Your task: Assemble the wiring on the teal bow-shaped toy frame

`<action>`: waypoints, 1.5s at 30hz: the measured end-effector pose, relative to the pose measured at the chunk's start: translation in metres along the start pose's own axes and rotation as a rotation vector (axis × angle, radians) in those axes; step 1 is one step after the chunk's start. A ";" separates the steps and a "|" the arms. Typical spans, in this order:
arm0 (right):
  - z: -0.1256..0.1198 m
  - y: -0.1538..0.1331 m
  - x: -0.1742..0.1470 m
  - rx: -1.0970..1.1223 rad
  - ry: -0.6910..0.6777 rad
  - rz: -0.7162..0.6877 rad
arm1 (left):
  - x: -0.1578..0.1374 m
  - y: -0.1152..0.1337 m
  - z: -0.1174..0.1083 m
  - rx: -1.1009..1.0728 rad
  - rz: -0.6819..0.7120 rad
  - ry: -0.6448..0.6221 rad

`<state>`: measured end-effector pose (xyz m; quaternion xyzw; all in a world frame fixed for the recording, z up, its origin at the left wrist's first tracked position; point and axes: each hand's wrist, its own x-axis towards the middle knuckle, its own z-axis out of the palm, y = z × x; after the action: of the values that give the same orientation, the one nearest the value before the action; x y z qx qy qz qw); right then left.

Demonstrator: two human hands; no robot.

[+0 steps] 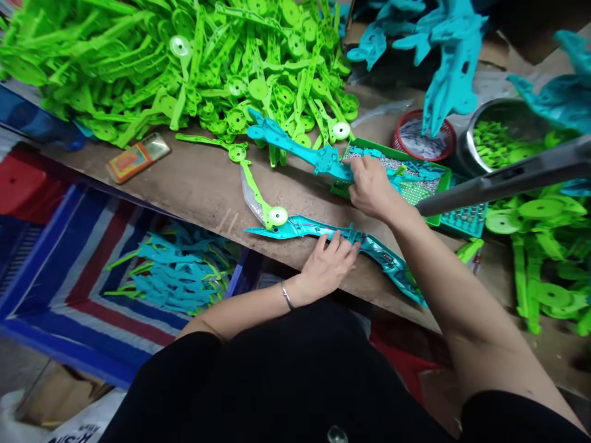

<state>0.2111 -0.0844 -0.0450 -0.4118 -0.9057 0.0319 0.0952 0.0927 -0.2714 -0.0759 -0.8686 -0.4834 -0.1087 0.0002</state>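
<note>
A long teal plastic shell half [302,227], with its hollow side up, lies along the front of the bench. My left hand [327,264] holds its middle, fingers bent over the rim. Joined near its left end is a bright green plastic arm [253,187] with round discs. Behind it, a second teal shell half [290,143] is in my right hand [372,187], whose fingers are closed around its right part. That piece reaches over a green basket [444,184] of small metal and teal bits; my palm hides part of it.
Green arms [221,67] are heaped at the back left. A phone [138,158] lies on the bench. To the right are a red basket [401,144], a metal bowl [471,132] and a grey bar [508,175]. A blue crate [69,344] stands below left.
</note>
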 end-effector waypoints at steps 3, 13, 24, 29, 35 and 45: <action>-0.011 -0.009 0.002 0.001 0.009 -0.003 | 0.000 0.001 0.000 0.000 -0.001 0.007; 0.003 -0.003 0.015 0.037 -0.107 0.073 | -0.001 -0.001 -0.003 0.000 0.005 -0.002; -0.036 -0.078 -0.061 0.124 -0.148 -0.135 | 0.000 -0.006 0.009 -0.044 -0.002 -0.011; -0.069 -0.047 -0.131 0.041 -0.241 0.242 | 0.001 -0.006 0.006 -0.011 0.061 0.082; -0.084 0.039 -0.204 -0.249 -0.185 1.032 | 0.004 -0.006 0.005 -0.057 0.022 0.038; -0.069 0.051 -0.248 -0.343 0.346 0.836 | 0.004 -0.001 0.001 -0.058 -0.015 -0.045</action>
<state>0.4218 -0.2392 -0.0207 -0.7495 -0.6257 -0.1513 0.1544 0.0945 -0.2677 -0.0767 -0.8669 -0.4863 -0.1033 -0.0368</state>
